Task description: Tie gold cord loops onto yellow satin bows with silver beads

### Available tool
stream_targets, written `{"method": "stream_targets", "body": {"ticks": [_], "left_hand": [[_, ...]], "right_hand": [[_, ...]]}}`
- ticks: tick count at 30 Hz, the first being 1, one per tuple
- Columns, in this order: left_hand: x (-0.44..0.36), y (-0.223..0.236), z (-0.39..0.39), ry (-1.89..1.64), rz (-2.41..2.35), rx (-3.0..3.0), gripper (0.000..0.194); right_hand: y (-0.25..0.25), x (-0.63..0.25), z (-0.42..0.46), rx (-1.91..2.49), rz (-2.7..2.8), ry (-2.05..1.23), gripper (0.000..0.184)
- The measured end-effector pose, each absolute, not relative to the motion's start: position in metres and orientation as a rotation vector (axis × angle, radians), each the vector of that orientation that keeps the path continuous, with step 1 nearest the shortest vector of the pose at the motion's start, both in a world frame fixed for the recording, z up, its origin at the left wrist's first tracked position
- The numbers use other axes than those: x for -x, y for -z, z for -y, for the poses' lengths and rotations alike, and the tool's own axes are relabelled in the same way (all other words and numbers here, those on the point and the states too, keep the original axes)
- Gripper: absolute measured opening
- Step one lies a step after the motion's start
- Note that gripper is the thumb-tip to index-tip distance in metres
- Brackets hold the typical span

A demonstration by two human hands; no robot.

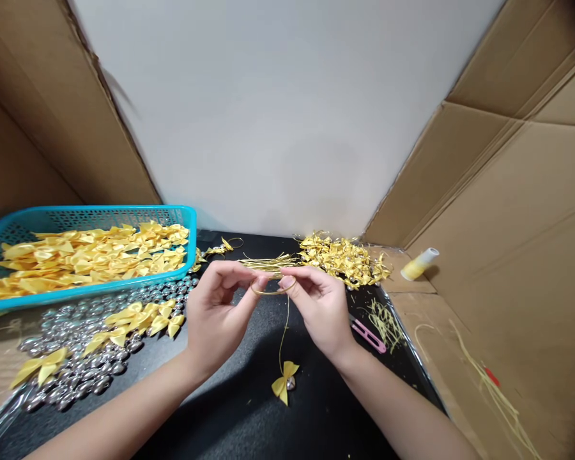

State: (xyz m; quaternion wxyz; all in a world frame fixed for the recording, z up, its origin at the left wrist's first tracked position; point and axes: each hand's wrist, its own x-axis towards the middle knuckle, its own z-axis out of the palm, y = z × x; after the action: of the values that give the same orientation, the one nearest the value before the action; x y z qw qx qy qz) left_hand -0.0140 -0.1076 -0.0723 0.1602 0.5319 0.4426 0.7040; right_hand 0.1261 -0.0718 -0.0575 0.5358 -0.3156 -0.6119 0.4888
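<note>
Fingertips of my left hand (215,316) and right hand (323,313) pinch a looped gold cord (271,293); a yellow bow (285,382) sits at its six o'clock. A slack pinch could let the loop spring open.

Over my head view I get a plain, pale wall panel (278,115) filling the middle, narrowing toward its lower edge. Brown cardboard on the left (52,83) leans in along one side; cardboard on the right (517,217) flanks the other, its creases and folded edges easy for me to make out. Below, I see a black work surface (249,402), finely speckled, with shiny clear edging (414,354) along its right side — and more brown board (445,364) beyond that. The light reads soft to me — a faint shadow (316,172) low on the panel, darker corners at the far left and upper right.
</note>
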Motion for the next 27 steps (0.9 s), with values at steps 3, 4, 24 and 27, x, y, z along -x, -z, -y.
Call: {"method": "stream_targets", "body": {"ticks": [3, 4, 24, 27], "left_hand": [[0.015, 0.075, 0.107, -2.069, -1.262, -1.631, 0.021], [0.015, 0.075, 0.107, -2.083, -1.266, -1.663, 0.021], [0.015, 0.080, 0.106, -2.122, -1.277, -1.988, 0.031], [0.017, 0.085, 0.105, -2.117, -1.292, -2.099, 0.031]], "right_hand": [[0.058, -0.126, 0.074, 0.773, 1.502, -1.026, 0.009], [0.059, -0.126, 0.075, 0.776, 1.501, -1.006, 0.010], [0.059, -0.121, 0.083, 0.785, 1.496, -1.026, 0.011], [0.059, -0.120, 0.083, 0.843, 1.475, -1.059, 0.011]]}}
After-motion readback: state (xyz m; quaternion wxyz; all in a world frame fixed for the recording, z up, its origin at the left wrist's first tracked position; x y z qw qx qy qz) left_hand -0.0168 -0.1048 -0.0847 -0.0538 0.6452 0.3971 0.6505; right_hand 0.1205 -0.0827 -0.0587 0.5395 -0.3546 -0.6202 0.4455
